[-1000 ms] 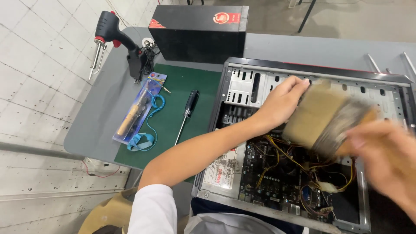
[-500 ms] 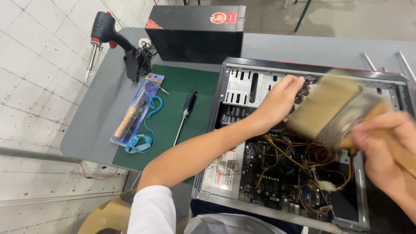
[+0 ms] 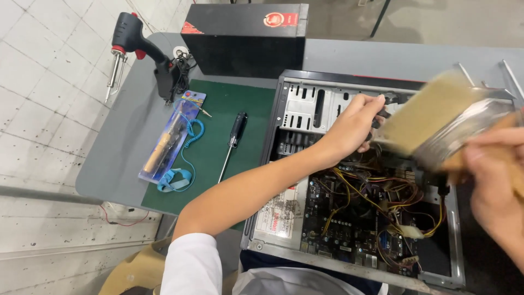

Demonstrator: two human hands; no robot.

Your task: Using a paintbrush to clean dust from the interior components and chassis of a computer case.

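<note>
An open computer case [image 3: 284, 164] lies on its side on a grey table, with a motherboard and yellow, red and black wires [image 3: 376, 196] inside. My left hand [image 3: 355, 125] reaches into the case's upper part and grips something dark near the drive bay; what it is I cannot tell. My right hand [image 3: 496, 180] is shut on the wooden handle of a wide paintbrush [image 3: 431, 117], whose tan bristles hover, blurred, over the case's top right, close to my left hand.
A green mat [image 3: 218, 136] left of the case carries a black-handled screwdriver [image 3: 233, 139], a packaged soldering iron [image 3: 169, 136] and a blue coiled wrist strap [image 3: 174, 177]. A black soldering gun [image 3: 136, 46] lies at the far left. A black box [image 3: 245, 38] stands behind.
The brush and my right hand have moved up and to the right across the case. My left hand has stayed at the same spot inside the case.
</note>
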